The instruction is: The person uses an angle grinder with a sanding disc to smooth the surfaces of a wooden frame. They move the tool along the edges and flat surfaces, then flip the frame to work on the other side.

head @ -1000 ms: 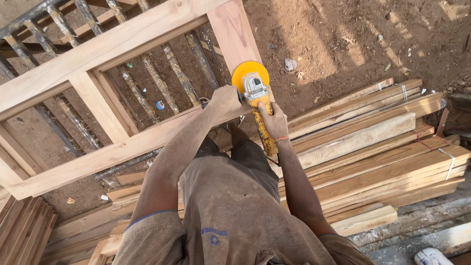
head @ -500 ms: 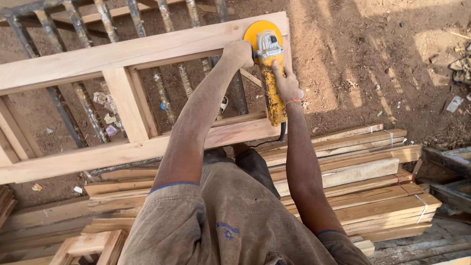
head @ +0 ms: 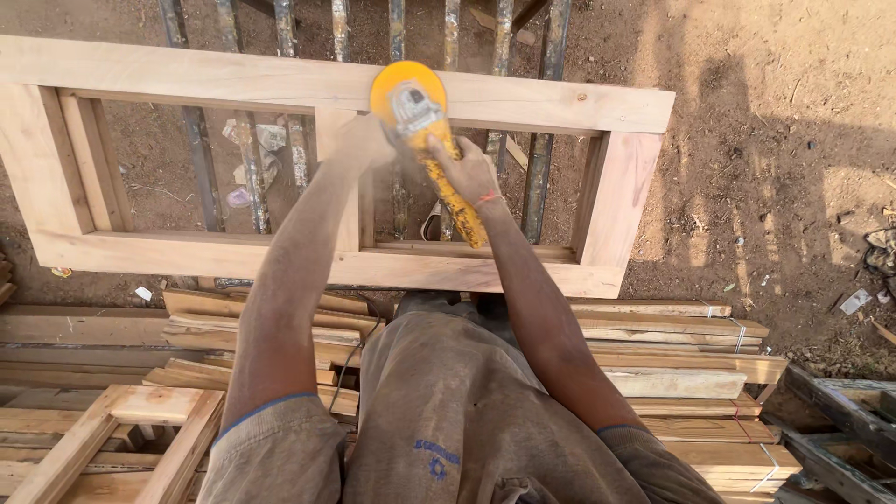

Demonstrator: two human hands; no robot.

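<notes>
A yellow angle grinder (head: 422, 131) rests with its round guard on the far rail of a pale wooden frame (head: 569, 105). My right hand (head: 467, 170) grips the grinder's long yellow body. My left hand (head: 362, 142) holds the tool at its side near the head, partly blurred by dust or motion. Both arms reach forward over the frame's near rail (head: 280, 263). The frame lies across a rusty metal grille (head: 198, 140) above the dirt.
Stacked wooden planks (head: 681, 364) lie under and beside me, some bound with straps. A smaller wooden frame (head: 121, 439) sits at lower left. Bare dirt ground (head: 775, 168) with scraps of litter spreads to the right. Dark timber pieces (head: 840, 411) lie at lower right.
The view has swung so the frame now lies squarely across. The grinder and both hands have shifted left along the far rail, toward the frame's middle upright.
</notes>
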